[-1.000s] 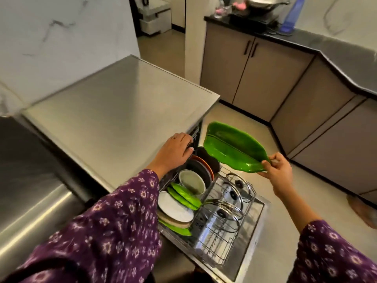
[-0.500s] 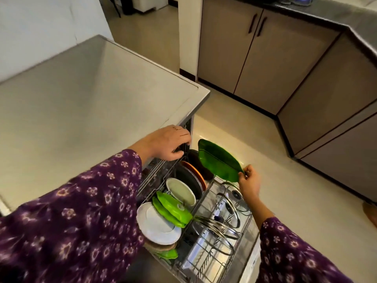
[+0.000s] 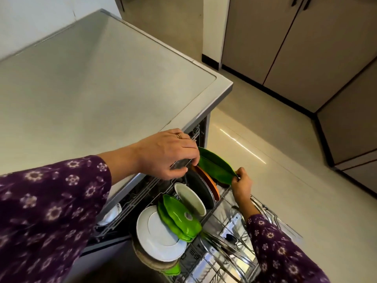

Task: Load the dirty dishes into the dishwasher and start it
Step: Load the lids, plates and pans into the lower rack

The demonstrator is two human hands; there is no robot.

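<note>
green leaf plate pinched in right hand, two green plates racked, left hand seemingly gripping upper rack.

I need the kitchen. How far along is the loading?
Done: white plates and lids sit in the lower rack. In hand: the right hand holds a leaf dish behind the orange plate; the left hand grips the upper rack. Left: seat it, slide racks in, shut, start.

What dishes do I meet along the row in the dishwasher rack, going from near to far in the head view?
Large white plate → green leaf-shaped dishes → small white plate → black plate → orange plate → green leaf dish, pinched by the right hand. The left hand grips the upper rack.
</note>
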